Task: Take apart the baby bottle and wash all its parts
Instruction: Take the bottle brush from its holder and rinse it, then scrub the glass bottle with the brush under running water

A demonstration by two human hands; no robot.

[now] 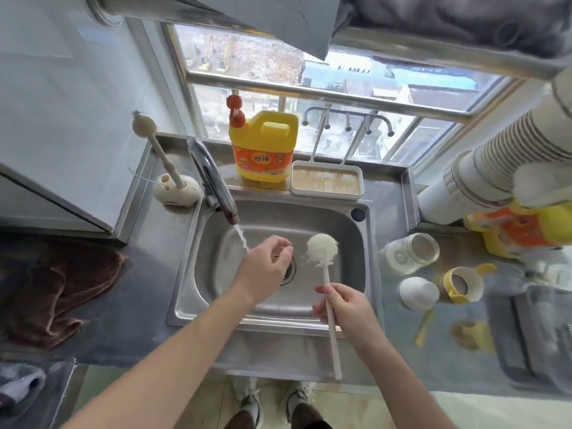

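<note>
Baby bottle already in pieces on the surface right of the sink; the washing looks to be in progress.

Right of the sink lie the clear body, on its side, then the yellow handled collar, the white cap and the small yellow pieces, which are too blurred to name. So the dismantling seems done, but which parts are already clean cannot be told. Over the sink, the right grip is clamped on the handle of a white brush. The left grip sits curled under the tap's stream; whether it pinches a small part such as the teat is hidden.
</note>
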